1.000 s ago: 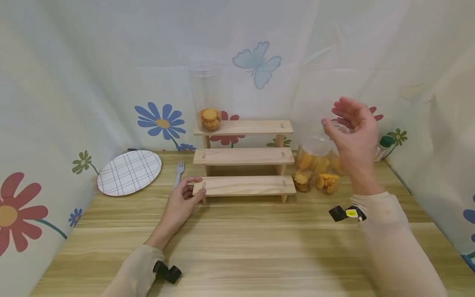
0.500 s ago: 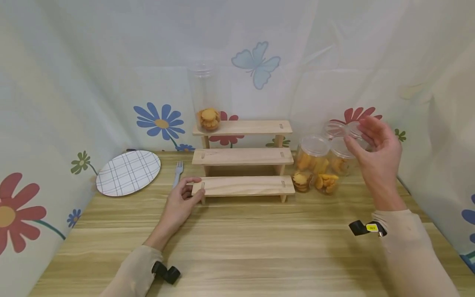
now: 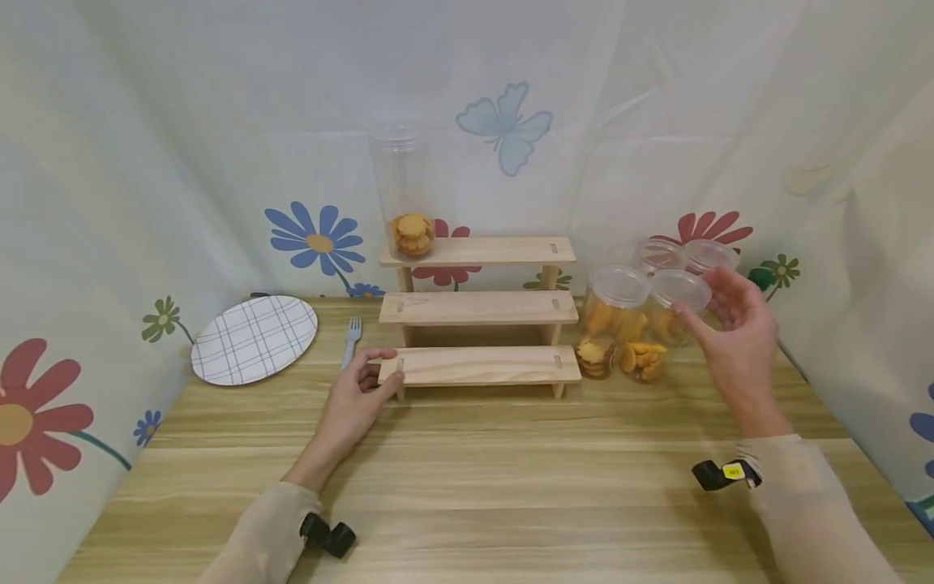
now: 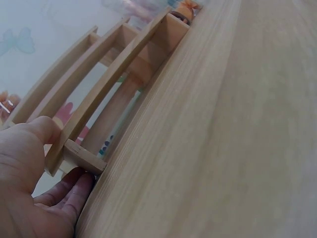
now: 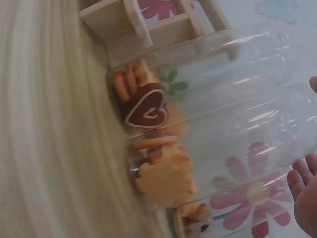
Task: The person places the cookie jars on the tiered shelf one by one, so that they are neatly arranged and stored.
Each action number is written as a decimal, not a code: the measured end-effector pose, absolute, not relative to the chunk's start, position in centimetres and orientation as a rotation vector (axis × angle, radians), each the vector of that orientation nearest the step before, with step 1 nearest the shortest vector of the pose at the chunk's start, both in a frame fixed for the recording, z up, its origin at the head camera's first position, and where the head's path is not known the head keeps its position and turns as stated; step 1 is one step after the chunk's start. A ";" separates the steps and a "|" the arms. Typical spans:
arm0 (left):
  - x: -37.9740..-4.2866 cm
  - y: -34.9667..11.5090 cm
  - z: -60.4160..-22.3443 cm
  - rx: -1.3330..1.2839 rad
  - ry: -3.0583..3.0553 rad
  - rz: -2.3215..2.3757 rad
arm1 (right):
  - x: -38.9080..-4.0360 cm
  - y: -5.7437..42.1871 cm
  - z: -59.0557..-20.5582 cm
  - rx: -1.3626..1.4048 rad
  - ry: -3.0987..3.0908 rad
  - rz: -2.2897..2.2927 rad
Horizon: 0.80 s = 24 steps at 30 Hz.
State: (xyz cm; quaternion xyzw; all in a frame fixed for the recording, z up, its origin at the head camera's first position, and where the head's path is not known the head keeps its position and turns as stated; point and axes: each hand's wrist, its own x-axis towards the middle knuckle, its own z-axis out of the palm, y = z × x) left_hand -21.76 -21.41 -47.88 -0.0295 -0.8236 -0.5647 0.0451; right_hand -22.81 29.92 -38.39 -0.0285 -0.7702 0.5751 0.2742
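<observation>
My left hand (image 3: 357,393) holds the left end of the lowest step of a three-tier wooden display stand (image 3: 481,367). In the left wrist view, the thumb is above that step and fingers sit by its leg (image 4: 84,157). My right hand (image 3: 747,341) is at the lid of the front right clear jar (image 3: 680,290), thumb in front and fingers on the far right side; firm contact cannot be made out. Another clear lidded jar (image 3: 619,288) stands left of it, two more behind. Cookies lie in the jars, including a chocolate heart cookie (image 5: 149,110) in the right wrist view.
A tall clear jar (image 3: 404,182) with cookies stands on the top step's left end. Left of the stand lie a grey fork (image 3: 352,337) and a checked plate (image 3: 255,341). A green cap (image 3: 761,278) shows behind the jars. Flowered cloth (image 3: 321,162) hangs behind the table.
My right hand has moved rightward and down from above the jars to the front right jar's lid, uncovering the lids behind. My left hand has stayed on the stand.
</observation>
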 end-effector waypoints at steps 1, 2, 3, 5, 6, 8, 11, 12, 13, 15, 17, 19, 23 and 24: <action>-21.7 -21.4 -47.8 -0.093 -2.512 -1.728 | -22.8 30.0 -38.7 -0.077 -2.079 1.548; -21.7 -21.4 -47.8 -0.095 -2.508 -1.731 | -22.8 30.0 -39.1 -0.072 -2.084 1.550; -21.7 -21.4 -47.8 -0.099 -2.508 -1.734 | -22.8 30.0 -39.4 -0.063 -2.081 1.558; -21.7 -21.4 -47.8 -0.100 -2.508 -1.735 | -22.9 30.0 -40.0 -0.052 -2.060 1.591; -21.7 -21.4 -47.7 -0.096 -2.509 -1.732 | -22.9 29.9 -40.3 -0.045 -2.035 1.619; -21.7 -21.4 -47.7 -0.095 -2.513 -1.729 | -23.0 29.7 -40.8 -0.043 -2.004 1.649; -21.8 -21.4 -47.7 -0.096 -2.517 -1.722 | -23.0 29.4 -41.6 -0.039 -1.955 1.693; -21.8 -21.5 -47.7 -0.099 -2.519 -1.721 | -23.1 29.3 -41.8 -0.042 -1.946 1.703; -21.8 -21.5 -47.7 -0.100 -2.519 -1.723 | -23.1 29.2 -42.0 -0.047 -1.944 1.702; -21.8 -21.4 -47.7 -0.102 -2.521 -1.723 | -23.2 29.1 -42.4 -0.050 -1.928 1.720; -21.9 -21.4 -47.7 -0.097 -2.524 -1.722 | -23.4 29.0 -42.9 -0.059 -1.926 1.730; -21.9 -21.4 -47.8 -0.095 -2.525 -1.720 | -23.5 28.9 -43.3 -0.072 -1.942 1.722; -21.9 -21.4 -47.9 -0.095 -2.523 -1.722 | -23.8 28.8 -44.2 -0.106 -2.009 1.701; -21.9 -21.4 -47.9 -0.094 -2.522 -1.724 | -23.8 28.7 -44.4 -0.113 -2.026 1.696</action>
